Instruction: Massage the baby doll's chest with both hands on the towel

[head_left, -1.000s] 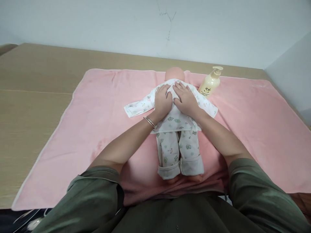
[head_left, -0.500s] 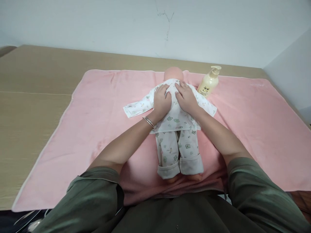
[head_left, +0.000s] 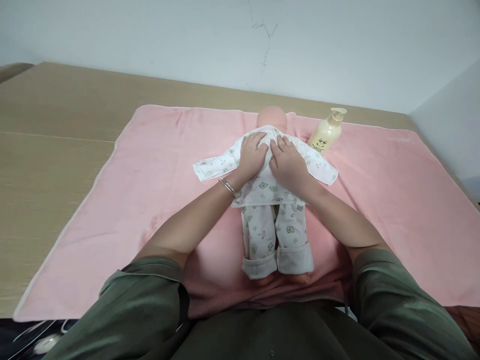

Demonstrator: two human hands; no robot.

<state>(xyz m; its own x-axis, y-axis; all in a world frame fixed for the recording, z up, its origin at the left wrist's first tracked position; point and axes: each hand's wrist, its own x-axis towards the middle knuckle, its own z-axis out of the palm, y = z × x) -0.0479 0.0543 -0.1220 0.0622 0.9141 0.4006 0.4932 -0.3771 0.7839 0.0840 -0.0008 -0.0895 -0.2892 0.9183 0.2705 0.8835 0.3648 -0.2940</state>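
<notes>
A baby doll (head_left: 272,118) lies on a pink blanket (head_left: 157,165), its bald head away from me and its feet toward me. It wears a white printed top (head_left: 268,192) and matching trousers (head_left: 292,230) with turned-up cuffs. The top's sleeves spread out to both sides. My left hand (head_left: 253,154) rests flat on the left part of the doll's upper body, fingers stretched out. On the right part lies my right hand (head_left: 288,162), also flat with extended fingers. Both hands touch the top and grip nothing. The doll's face is not visible.
A cream pump bottle (head_left: 325,134) lies tilted on the blanket beyond the doll's right-hand sleeve. The blanket covers much of a wooden table (head_left: 56,110), which meets a pale wall (head_left: 168,45) at the back. Cables (head_left: 41,335) show below the table's near left edge.
The camera view has shifted slightly. My hands stay on the doll's upper body; the right hand has slid a little toward me, its fingers closer to the middle.
</notes>
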